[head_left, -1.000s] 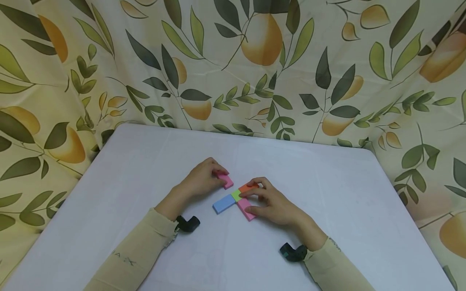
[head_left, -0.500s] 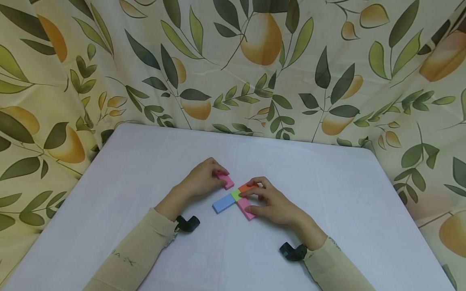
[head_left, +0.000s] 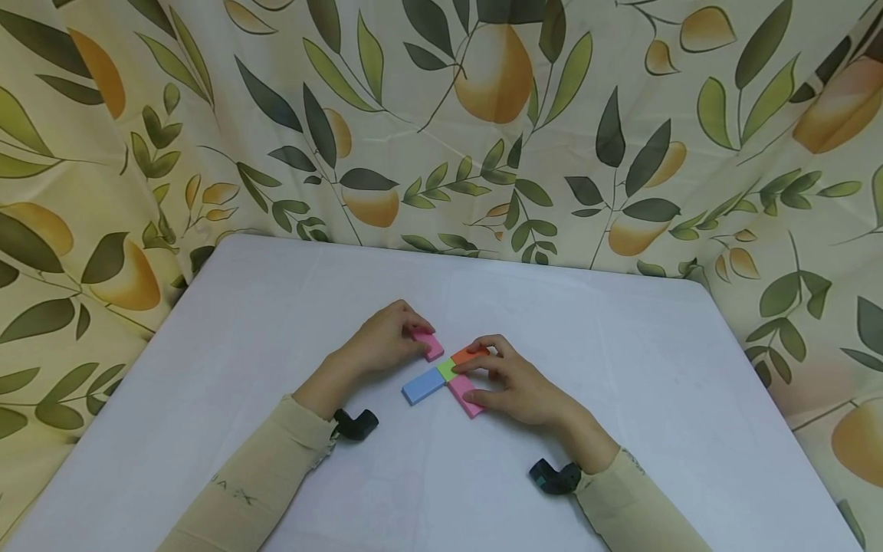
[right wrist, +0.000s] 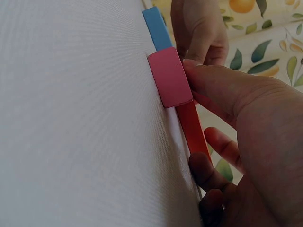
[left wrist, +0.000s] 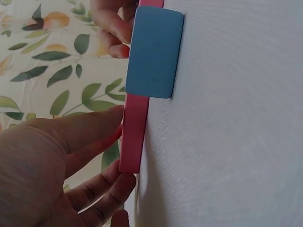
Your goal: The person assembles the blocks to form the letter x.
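In the head view, my left hand (head_left: pixel 388 337) pinches a flat pink block (head_left: pixel 431 349) between thumb and fingers, a small gap from the other blocks. Right of it, a blue block (head_left: pixel 424 386), a small green block (head_left: pixel 447 369) and an orange block (head_left: pixel 464 356) form a slanting row. A second pink block (head_left: pixel 461 392) extends from the green one towards the front. My right hand (head_left: pixel 517 387) has its thumb on this second pink block; its fingers reach over the green and orange blocks and partly hide them. In the left wrist view, the blue block (left wrist: pixel 155 52) covers part of the held block.
The blocks lie on a white-covered table (head_left: pixel 331 284). Behind and beside it hangs a curtain (head_left: pixel 414 222) printed with fruit and leaves. A small black device sits at each wrist, the left one (head_left: pixel 356 425) and the right one (head_left: pixel 555 478).
My left hand has nudged the pink block slightly right, towards the other blocks. My right hand stays practically still.
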Demonstrator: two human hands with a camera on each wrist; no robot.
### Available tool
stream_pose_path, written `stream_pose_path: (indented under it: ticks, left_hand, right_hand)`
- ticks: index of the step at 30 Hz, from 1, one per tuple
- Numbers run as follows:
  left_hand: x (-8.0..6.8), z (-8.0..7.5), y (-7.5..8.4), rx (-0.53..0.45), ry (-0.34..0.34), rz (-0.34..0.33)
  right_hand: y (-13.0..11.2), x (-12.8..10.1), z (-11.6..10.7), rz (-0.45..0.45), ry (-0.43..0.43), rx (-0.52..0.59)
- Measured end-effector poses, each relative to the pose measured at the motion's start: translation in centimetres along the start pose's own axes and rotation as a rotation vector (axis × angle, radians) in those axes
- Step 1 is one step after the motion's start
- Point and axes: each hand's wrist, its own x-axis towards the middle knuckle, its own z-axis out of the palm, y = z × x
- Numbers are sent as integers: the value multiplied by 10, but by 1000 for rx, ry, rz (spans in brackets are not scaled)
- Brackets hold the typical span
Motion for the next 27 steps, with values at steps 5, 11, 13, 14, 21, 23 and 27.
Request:
stream_pose_path:
  ticks: [5,11,13,14,21,23,27]
  left_hand:
    - [0,0,0,2,-3,8]
    - [0,0,0,-1,-10,7]
    - [0,0,1,-2,-10,9]
    - [0,0,1,-2,-10,10]
    - [0,0,1,-2,-14,13]
    - [0,0,1,-1,-15,14]
    - [0,0,2,0,-18,17]
  right_hand:
    - [0,0,0,2,-1,3]
    - [0,0,0,-3,-1,-2]
    - [0,0,0,-3,0,-4]
    - [0,0,0,-3,0,-4]
    - [0,-1,0,3,-1,-4]
    - [0,-1,0,4,0,-5]
    - [1,0,0,2,-1,-6]
